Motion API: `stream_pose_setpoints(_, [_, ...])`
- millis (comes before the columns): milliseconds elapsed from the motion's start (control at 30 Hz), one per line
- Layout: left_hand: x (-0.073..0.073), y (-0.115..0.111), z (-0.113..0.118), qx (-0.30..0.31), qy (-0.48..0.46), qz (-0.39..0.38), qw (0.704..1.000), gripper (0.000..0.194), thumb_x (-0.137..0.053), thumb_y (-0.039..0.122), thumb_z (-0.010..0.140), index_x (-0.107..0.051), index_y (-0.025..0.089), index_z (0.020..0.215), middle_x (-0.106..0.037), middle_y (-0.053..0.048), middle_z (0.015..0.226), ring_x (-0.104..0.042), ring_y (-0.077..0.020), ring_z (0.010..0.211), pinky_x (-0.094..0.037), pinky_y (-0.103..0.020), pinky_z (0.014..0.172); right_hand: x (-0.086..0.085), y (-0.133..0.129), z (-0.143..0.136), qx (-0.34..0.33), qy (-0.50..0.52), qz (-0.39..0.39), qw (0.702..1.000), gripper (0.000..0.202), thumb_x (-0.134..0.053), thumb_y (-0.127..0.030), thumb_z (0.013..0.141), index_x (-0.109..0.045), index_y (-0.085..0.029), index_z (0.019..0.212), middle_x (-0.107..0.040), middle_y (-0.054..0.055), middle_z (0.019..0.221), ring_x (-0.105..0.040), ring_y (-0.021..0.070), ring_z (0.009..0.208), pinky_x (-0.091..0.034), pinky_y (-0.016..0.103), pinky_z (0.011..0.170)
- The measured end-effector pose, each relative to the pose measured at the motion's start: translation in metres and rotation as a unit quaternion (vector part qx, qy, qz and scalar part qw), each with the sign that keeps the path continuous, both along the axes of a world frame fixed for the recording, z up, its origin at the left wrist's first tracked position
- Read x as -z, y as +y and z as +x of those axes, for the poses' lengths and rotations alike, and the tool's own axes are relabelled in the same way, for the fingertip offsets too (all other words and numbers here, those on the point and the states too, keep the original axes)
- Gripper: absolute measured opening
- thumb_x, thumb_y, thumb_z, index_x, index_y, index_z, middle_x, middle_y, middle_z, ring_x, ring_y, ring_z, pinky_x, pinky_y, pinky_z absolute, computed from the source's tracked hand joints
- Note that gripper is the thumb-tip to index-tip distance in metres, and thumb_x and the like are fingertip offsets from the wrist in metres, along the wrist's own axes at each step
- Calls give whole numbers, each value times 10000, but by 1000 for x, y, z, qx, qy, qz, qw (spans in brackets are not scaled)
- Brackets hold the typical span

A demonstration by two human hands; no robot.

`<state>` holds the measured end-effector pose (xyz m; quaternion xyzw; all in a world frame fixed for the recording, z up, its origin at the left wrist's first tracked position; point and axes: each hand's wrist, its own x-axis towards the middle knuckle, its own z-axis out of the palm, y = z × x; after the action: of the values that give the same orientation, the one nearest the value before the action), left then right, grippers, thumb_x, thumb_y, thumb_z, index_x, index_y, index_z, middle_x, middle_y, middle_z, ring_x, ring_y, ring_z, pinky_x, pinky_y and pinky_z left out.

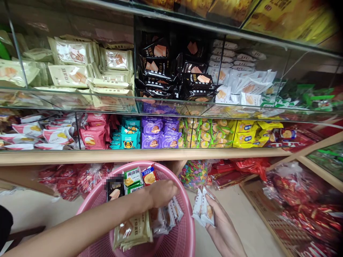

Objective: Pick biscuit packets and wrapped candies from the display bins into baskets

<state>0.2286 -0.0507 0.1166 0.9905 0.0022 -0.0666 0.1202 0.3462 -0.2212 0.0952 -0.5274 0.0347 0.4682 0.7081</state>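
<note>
A pink plastic basket (189, 217) stands below the shelves. Inside it lie beige packets (132, 230), a black packet (115, 192), green-and-white packets (132, 176), a red-and-blue packet (149, 175) and several white packets (167, 217). My left hand (164, 192) is over the basket's right half, just above the white packets, its fingers curled; whatever they may hold is hidden. To the right of the basket, my right hand (218, 217) grips white snack packets (203, 207) between thumb and fingers.
Glass-fronted shelves with a wooden ledge (160, 155) cross the view, filled with beige, black, white, purple and yellow packets. Red bagged goods and a cardboard box (261, 203) lie at the lower right. A colourful bag (194, 173) sits behind the basket.
</note>
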Motion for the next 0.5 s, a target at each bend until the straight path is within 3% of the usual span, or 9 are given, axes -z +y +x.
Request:
stream_pose_setpoints(100, [-7, -4, 3, -35, 57, 49, 997, 228, -440, 48, 747, -581, 98, 919, -655, -123, 904, -619, -231, 834, -505, -332, 718, 0, 0, -1, -5, -3, 8, 1000, 576, -697, -328, 685, -482, -300, 1219, -637, -15, 1043, -608, 146, 871, -497, 191, 624])
stream_pose_setpoints(200, [-5, -10, 7, -72, 101, 49, 991, 231, -452, 60, 750, -581, 90, 939, -659, -137, 917, -633, -253, 834, -519, -357, 697, -1, 2, -2, -3, -11, 6, 1000, 597, -701, -330, 678, -472, -300, 1229, -635, -12, 1055, -611, 151, 867, -502, 203, 634])
stream_pose_setpoints(333, [1, -13, 9, -64, 140, 34, 988, 249, -450, 80, 761, -576, 83, 976, -652, -146, 981, -625, -271, 895, -511, -376, 735, 0, 3, -3, -3, -27, -7, 1000, 625, -696, -357, 683, -443, -315, 1253, -609, -7, 1122, -600, 162, 926, -503, 209, 650])
stream_pose_setpoints(500, [-17, -7, 8, -75, 74, 17, 994, 222, -405, 121, 809, -560, 112, 968, -651, -126, 961, -613, -240, 896, -477, -330, 746, 2, 5, -6, -3, -55, 3, 998, 686, -698, -364, 683, -380, -350, 1290, -581, -11, 1182, -584, 158, 986, -494, 212, 717])
